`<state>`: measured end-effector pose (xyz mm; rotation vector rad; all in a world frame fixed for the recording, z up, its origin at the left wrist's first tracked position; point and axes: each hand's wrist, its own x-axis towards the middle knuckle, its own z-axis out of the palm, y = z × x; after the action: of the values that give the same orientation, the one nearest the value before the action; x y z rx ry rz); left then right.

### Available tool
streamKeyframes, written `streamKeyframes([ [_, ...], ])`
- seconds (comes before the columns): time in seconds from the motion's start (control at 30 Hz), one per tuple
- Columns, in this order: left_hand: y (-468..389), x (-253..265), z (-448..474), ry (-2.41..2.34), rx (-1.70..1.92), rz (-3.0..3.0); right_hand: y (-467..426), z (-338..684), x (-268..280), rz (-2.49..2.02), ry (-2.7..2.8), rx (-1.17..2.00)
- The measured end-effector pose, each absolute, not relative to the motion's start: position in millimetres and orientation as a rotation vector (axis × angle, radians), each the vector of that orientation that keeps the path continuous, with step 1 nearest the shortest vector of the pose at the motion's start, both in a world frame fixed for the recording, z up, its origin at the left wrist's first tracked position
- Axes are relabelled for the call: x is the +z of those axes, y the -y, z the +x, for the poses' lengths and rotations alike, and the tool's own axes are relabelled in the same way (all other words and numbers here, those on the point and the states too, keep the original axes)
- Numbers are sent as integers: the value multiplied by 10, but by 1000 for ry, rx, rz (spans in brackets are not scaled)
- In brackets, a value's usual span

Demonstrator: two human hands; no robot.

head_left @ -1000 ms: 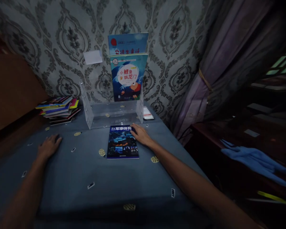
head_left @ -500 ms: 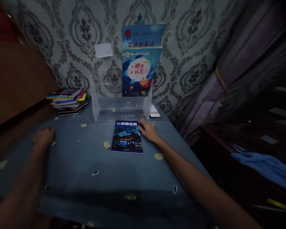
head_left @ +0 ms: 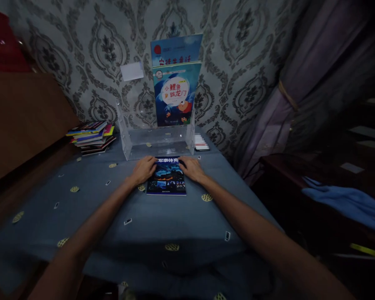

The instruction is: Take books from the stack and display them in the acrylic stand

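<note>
A dark blue magazine with white Chinese lettering and a military picture lies flat on the cloth-covered table. My left hand is closed on its upper left edge, fingertips over the cover. At the upper right edge, my right hand grips it in the same way; the thumbs are hard to make out. Just behind the magazine stands a clear acrylic rack. Two blue picture books rise from the rack's right side: the front book shows an orange fish, and the rear book sticks up above it.
A stack of books sits at the table's back left. A white card is on the patterned wall behind the rack. Right of the rack lies a pixelated flat item. A blue cloth rests on dark furniture at the right.
My left hand has moved right, from the table's left side to the magazine's upper left edge. My right hand stays at the upper right edge. The view has shifted slightly.
</note>
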<state>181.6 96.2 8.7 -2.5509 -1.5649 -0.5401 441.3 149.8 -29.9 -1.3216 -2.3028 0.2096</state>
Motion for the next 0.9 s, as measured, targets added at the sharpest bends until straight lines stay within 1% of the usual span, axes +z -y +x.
streamKeyframes([
  [0.1,-1090,-34,1970,1525,-556,-2592,-1518,4420,-315,-1309,2331,212],
  [0.4,-1206,-249,1895,1622,-665,-2531,-1574,4420,-336,-1300,2414,229],
  [0.63,-1195,-279,1907,1672,-651,-2512,-1482,4375,-294,-1274,2419,176],
  [0.9,-1186,-234,1873,1703,-576,-2541,-1601,4374,-297,-1280,2373,308],
])
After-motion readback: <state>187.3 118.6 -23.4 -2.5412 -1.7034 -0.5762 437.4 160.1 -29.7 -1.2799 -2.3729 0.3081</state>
